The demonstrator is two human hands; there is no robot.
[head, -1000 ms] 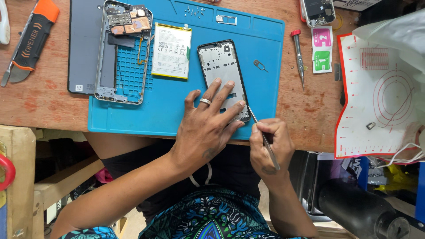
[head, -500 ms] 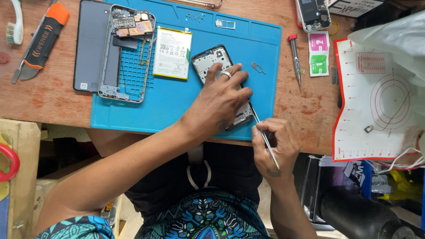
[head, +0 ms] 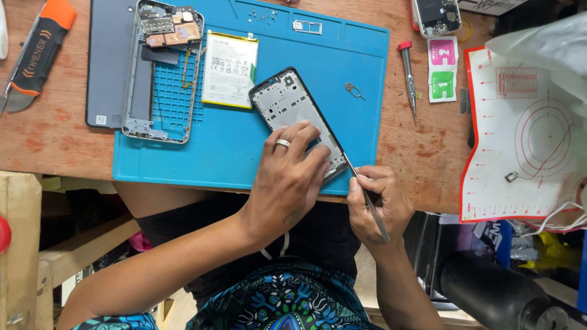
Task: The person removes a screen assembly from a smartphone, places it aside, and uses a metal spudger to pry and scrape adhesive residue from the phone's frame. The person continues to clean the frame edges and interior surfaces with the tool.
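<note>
Phone frame at blue mat's front edge; left hand pressing it flat, right hand pinching tweezers at its corner.

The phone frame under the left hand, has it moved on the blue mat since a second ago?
Yes. The phone frame has turned: it lay nearly square to the blue mat and now sits tilted, top end toward the battery, under the left hand.

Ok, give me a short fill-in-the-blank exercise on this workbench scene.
1. The left hand presses a phone frame onto the ____ mat.
2. The right hand holds thin metal ____.
3. A ____ sits on a left-hand finger.

Missing words: blue; tweezers; ring
</note>
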